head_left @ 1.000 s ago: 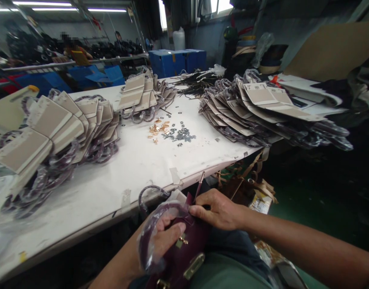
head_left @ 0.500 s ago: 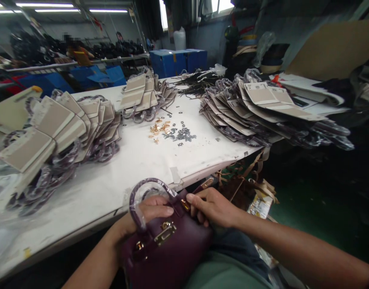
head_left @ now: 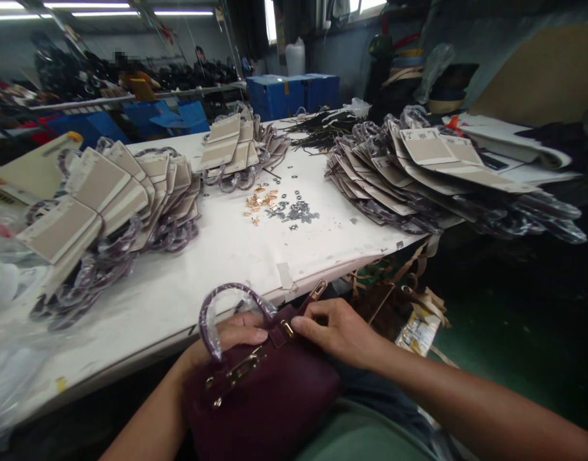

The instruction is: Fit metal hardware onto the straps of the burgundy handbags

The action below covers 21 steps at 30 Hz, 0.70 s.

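A dark purple handbag (head_left: 269, 390) rests tilted on my lap at the table's front edge, its arched handle (head_left: 208, 314) wrapped in clear plastic. My left hand (head_left: 243, 331) reaches behind the handle and grips the bag's upper edge, thumb on the front side. With thumb and bent fingers, my right hand (head_left: 329, 326) pinches the upper right part of the bag, beside a small gold fitting (head_left: 286, 329). Another gold clasp plate (head_left: 246, 368) sits at the front middle. A strap with a gold tip (head_left: 318, 290) sticks up behind my right hand. The fingertips behind the bag are hidden.
On the white table (head_left: 236, 250) lie small gold parts (head_left: 261, 201) and dark metal plates (head_left: 298, 212). Stacked beige panels with wrapped handles stand left (head_left: 106, 186) and right (head_left: 394, 166). Black strips (head_left: 322, 128) and blue boxes (head_left: 294, 93) are farther back. Other people sit in the background.
The bag has tipped slightly and shifted a little left, with both hands still on it. My right thumb stays beside the gold fitting. The whole view has moved slightly.
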Available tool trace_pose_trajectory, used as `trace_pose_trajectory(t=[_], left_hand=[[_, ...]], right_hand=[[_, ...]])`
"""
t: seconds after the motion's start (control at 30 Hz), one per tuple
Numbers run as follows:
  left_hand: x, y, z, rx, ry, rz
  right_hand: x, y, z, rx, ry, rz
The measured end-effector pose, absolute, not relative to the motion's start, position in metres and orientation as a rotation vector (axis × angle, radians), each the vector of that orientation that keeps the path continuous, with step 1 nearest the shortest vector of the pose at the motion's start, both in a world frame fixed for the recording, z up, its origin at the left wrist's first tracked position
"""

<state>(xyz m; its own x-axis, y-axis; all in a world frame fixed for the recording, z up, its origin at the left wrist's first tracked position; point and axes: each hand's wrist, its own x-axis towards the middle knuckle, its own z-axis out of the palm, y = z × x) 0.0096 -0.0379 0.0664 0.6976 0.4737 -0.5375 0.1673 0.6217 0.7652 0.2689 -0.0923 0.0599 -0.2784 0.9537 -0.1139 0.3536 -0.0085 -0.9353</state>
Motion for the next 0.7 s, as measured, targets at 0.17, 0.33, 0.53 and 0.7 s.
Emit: trace_pose_trajectory(t=[0.17,0.33,0.53,0.7], left_hand=[[0.015,-0.039,0.053,0.974,0.844,0.214],[0.021,-0.05,0.036,1.041,0.817,0.246],[0.016,-0.063,0.035,1.193,0.859,0.257],[0.023,-0.072,0.041,1.278,0.928,0.342]], right_hand=[[0.261,-0.092,0.061,-1.587,-2.076,0.776],[0.259,-0.089,0.052,-1.567,-2.327,0.615],[0.265,-0.089,0.043,-1.37,-2.197,0.908],[0.256,-0.099,0.023,-1.356,-1.914,0.873]])
